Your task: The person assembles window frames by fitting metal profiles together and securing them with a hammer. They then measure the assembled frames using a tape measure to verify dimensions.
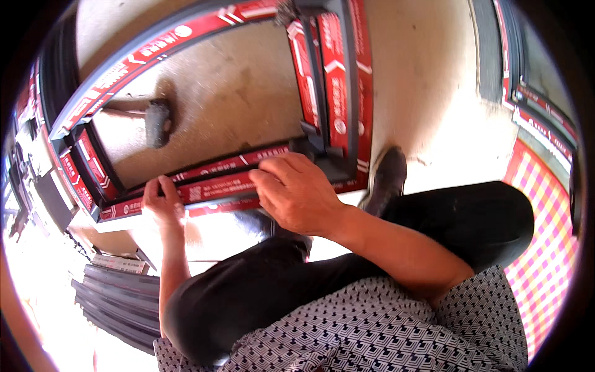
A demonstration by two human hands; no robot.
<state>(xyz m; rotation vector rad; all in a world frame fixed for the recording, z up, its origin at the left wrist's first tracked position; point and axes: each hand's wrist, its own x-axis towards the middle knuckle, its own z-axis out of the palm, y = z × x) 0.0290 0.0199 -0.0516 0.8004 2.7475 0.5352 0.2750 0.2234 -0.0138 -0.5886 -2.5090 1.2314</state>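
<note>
Head view, looking down past a seated person's lap: a large rectangular frame (361, 93), dark grey with red printed film along its bars, lies in front of the feet, filling the upper left and centre. Both bare hands are at its near side. The left hand (164, 208) is near the left end of the near bar, thumb and forefinger raised and slightly parted at the bar's inner edge. The right hand (297, 192) lies over the same bar nearer its right corner, fingers bent and bunched together, tips pointing left. A thin black line runs along the bar between the hands; I cannot tell whether either set of fingers is pinching it or only touching the bar. Within the frame's opening, toward the left, a hammer (158, 124) with a dark, blocky head rests on the tan floor (427, 74). A dark shoe (389, 173) stands just beside the near right corner. The person wears black trousers (458, 217) and a patterned shirt (372, 316). Lower left are dark ribbed strips (118, 304); at far right, a pink-and-yellow checked cloth (545, 229).
</note>
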